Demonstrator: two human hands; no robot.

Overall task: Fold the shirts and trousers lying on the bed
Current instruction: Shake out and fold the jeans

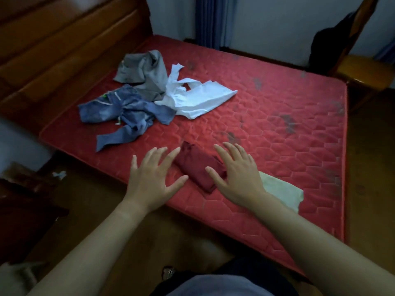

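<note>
Left hand (152,177) and right hand (239,174) spread — fingers released, flanking folded maroon garment (195,165), on red mattress (277,142)

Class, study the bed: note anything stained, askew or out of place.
Dark blotches stain the red mattress, mostly on its right side. The jeans, grey garment and white shirt lie crumpled in an overlapping heap at the far left.

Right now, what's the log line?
left hand: open | right hand: open | red cloth: folded between them | jeans, white shirt, grey garment: unfolded
</note>
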